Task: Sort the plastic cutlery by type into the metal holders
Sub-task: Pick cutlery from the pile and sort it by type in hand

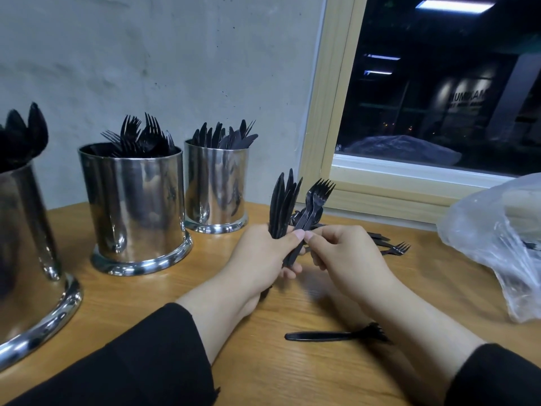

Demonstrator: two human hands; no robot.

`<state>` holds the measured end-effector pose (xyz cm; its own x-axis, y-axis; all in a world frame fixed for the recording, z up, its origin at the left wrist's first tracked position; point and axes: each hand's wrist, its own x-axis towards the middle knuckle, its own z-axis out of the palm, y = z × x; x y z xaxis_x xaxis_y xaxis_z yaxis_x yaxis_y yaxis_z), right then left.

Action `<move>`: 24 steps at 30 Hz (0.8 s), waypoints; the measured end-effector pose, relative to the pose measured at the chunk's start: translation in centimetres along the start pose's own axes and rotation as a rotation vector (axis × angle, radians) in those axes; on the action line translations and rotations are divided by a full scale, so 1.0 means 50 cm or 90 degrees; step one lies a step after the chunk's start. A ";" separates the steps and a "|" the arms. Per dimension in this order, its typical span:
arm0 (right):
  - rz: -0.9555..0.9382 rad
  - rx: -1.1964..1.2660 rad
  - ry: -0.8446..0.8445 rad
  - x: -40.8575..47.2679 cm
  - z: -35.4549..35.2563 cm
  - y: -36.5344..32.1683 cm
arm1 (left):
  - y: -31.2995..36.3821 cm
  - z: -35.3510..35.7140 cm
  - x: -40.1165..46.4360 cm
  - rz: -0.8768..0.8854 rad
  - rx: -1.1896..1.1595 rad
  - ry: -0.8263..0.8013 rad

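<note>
three round, mirror-bright metal holders stood along the wall. the left holder (pixel 26 259), cut off by the frame edge, held black spoons (pixel 23 133); the middle holder (pixel 137 206) held black forks (pixel 140 136); the right holder (pixel 216 186) held black knives (pixel 225 136). your left hand (pixel 260 256) was curled round a bunch of knives (pixel 282 200), blades up, too tightly stacked to count. your right hand (pixel 345 256) pinched the handles of a few stacked forks (pixel 317 197), tines up, right beside that bunch; the number was hard to make out. behind your hands lay loose cutlery (pixel 389 246) on the wooden table (pixel 146 303), mostly hidden, with one fork head clear. one more fork (pixel 333 335) lay flat under your right forearm, its tines blurred. at the far right sat a crinkled clear plastic bag (pixel 497 235), cut off, contents unclear.
</note>
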<state>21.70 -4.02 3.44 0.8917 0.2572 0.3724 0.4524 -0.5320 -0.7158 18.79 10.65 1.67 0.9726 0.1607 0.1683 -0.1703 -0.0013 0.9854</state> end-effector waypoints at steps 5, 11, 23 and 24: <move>-0.035 -0.105 0.018 -0.021 -0.028 0.012 | 0.009 0.001 0.000 0.019 0.072 0.004; -0.078 -0.151 -0.144 -0.121 -0.126 0.083 | 0.006 0.003 0.004 0.021 0.076 0.031; -0.202 -0.279 -0.187 -0.140 -0.168 0.139 | 0.023 0.024 -0.025 0.057 0.200 -0.011; -0.213 -0.281 -0.144 -0.139 -0.171 0.135 | 0.023 0.026 -0.025 0.060 0.225 -0.019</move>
<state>18.45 -16.29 1.06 0.7041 0.6087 0.3657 0.7042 -0.6646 -0.2497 17.59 9.18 2.61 0.9604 0.1147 0.2539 -0.1989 -0.3560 0.9131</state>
